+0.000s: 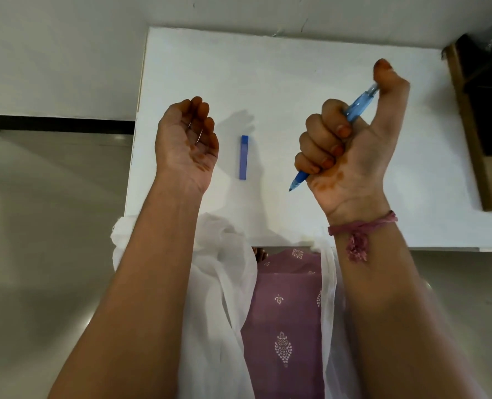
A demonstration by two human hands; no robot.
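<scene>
Pen [358,104] gripped in right hand [351,151] over table [267,67]

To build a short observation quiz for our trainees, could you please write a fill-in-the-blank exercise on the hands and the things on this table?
1. The right hand grips in its fist a pen whose colour is ___.
2. On the white table, the slim case lies ___ the left hand and the right hand.
3. A pink thread band is tied round the ___ wrist.

Missing words: blue; between; right.
</scene>
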